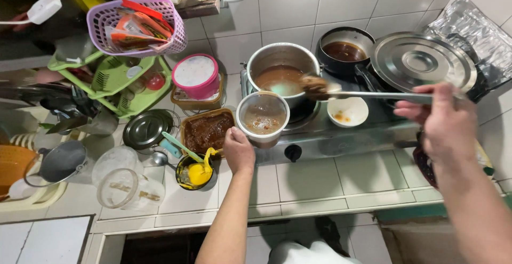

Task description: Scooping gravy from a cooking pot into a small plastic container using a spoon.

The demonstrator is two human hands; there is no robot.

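Seen from above at mid-frame, the left hand [238, 150] curls its fingers around the near side of a cup [262, 118], a pale round container with a thin rim, holding it tilted against the front edge of the stove [320, 130]. Brown residue smears the cup's inner wall and bottom. At right, the right hand [445, 120] closes its fingers and thumb on the long metal handle of a ladle [320, 88], whose bowl, coated in thick brown paste, hovers over the rim of the steel pot [282, 72], just above and right of the cup. The pot holds light brown liquid. Behind it, at upper centre-right, a dark pan [344, 49] contains darker sauce, and a round steel lid [423, 61] leans beside it. A small white bowl [347, 111] with orange traces sits on the stove below the ladle's handle. Left of the cup, a rectangular tub [207, 130] is filled with dark brown paste, and a pink tub [196, 76] stands above it. A lilac basket [136, 24] occupies the upper left.
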